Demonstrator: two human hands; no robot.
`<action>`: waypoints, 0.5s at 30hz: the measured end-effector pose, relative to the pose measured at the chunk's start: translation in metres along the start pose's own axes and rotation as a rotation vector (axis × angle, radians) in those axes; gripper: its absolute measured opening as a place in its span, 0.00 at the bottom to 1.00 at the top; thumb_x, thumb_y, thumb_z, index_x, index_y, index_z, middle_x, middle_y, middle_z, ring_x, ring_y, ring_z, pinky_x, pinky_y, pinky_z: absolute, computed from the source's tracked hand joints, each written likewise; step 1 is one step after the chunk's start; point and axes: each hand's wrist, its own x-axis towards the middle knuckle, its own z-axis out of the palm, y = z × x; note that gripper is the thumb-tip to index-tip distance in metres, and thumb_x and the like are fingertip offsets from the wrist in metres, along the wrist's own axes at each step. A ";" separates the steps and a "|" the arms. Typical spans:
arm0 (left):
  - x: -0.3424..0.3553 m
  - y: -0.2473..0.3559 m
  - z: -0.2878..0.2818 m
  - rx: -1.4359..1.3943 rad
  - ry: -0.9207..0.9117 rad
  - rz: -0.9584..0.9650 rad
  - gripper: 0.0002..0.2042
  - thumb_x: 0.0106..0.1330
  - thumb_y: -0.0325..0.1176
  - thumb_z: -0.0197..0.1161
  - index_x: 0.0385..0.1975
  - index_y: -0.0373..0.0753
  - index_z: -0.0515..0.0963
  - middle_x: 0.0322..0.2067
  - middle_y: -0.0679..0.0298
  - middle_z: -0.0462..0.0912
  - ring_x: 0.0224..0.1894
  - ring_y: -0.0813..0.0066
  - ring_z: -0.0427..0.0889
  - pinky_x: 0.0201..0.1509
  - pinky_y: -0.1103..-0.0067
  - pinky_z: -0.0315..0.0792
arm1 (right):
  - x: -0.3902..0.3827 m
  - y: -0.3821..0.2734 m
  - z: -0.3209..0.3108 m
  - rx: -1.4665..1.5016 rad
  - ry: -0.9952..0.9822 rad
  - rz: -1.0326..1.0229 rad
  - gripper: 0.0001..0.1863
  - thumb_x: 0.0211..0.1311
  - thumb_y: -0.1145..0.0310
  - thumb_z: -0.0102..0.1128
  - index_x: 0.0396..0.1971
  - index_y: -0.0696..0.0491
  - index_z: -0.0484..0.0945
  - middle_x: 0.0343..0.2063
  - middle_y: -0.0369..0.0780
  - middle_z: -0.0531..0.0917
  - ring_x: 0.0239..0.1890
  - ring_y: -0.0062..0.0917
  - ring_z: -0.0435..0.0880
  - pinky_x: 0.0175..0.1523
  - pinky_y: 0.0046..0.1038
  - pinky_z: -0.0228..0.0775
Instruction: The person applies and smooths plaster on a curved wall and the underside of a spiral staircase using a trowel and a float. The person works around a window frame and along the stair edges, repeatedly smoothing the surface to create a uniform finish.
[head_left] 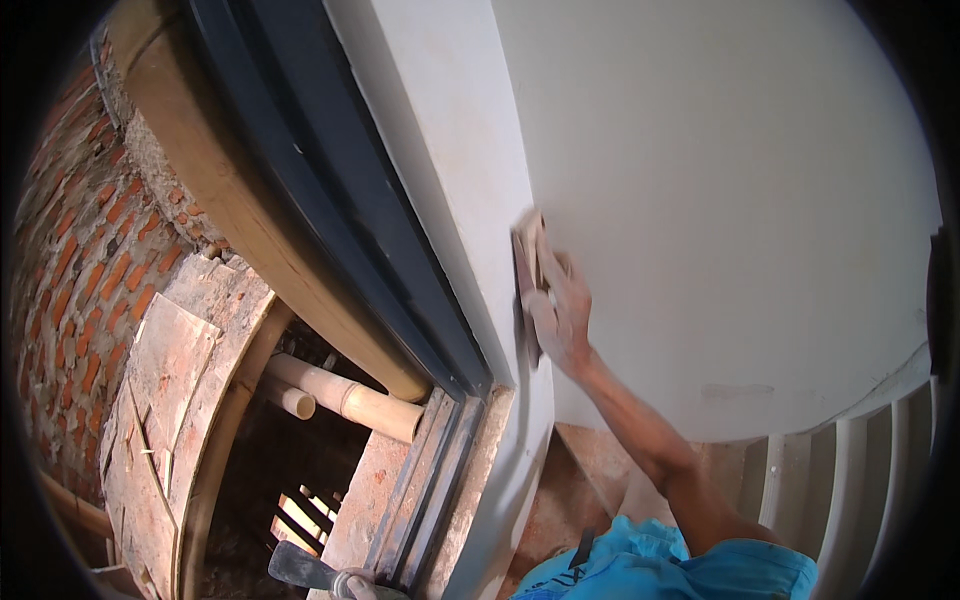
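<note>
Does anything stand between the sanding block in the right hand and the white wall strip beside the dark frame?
Nothing visible does: the right hand holds the sanding block with its dark face apparently against the white wall strip.

Here's your shirt (650, 562), vivid turquoise blue with dark markings! Your block (531, 242) shows pale tan with a dark brownish edge, your scraper (300, 568) a dull dark grey. The wall (720, 210) reads plain off-white, one grey smudge (738, 391) on it. Now the window frame (335, 190), deep blue-black; the pole (225, 165), golden tan; and the brick wall (88, 300), broken rows of orange-red and grey!
</note>
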 end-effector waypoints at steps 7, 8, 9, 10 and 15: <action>0.056 -0.079 -0.061 0.280 -0.091 -1.208 0.15 0.75 0.33 0.47 0.53 0.30 0.69 0.46 0.59 0.72 0.44 0.71 0.73 0.41 0.73 0.72 | -0.039 0.030 -0.005 -0.124 -0.057 0.071 0.36 0.53 0.69 0.56 0.65 0.62 0.67 0.35 0.45 0.73 0.36 0.29 0.74 0.41 0.28 0.70; 0.061 -0.081 -0.066 0.306 -0.092 -1.371 0.15 0.75 0.33 0.47 0.55 0.30 0.68 0.48 0.59 0.72 0.46 0.70 0.73 0.43 0.72 0.73 | -0.055 0.031 -0.009 -0.118 -0.083 0.149 0.36 0.54 0.68 0.56 0.66 0.62 0.67 0.35 0.44 0.73 0.36 0.29 0.74 0.40 0.28 0.70; 0.066 -0.081 -0.072 0.328 -0.092 -1.532 0.16 0.76 0.33 0.46 0.57 0.30 0.68 0.51 0.58 0.72 0.49 0.70 0.74 0.45 0.72 0.74 | -0.061 0.031 -0.010 -0.092 -0.076 0.192 0.34 0.54 0.67 0.56 0.64 0.62 0.69 0.32 0.44 0.73 0.35 0.29 0.74 0.40 0.28 0.69; 0.070 -0.080 -0.079 0.347 -0.091 -1.693 0.17 0.76 0.32 0.45 0.59 0.30 0.67 0.54 0.58 0.73 0.51 0.69 0.75 0.47 0.72 0.75 | -0.060 0.030 -0.011 -0.084 -0.070 0.180 0.34 0.53 0.67 0.58 0.63 0.61 0.70 0.33 0.45 0.73 0.35 0.31 0.74 0.40 0.30 0.70; 0.042 0.009 -0.029 0.387 0.240 -2.285 0.21 0.77 0.32 0.44 0.65 0.29 0.66 0.63 0.57 0.72 0.59 0.69 0.76 0.55 0.72 0.77 | -0.002 -0.020 0.000 -0.097 -0.030 0.108 0.34 0.50 0.65 0.61 0.62 0.56 0.73 0.34 0.46 0.75 0.37 0.35 0.75 0.41 0.34 0.72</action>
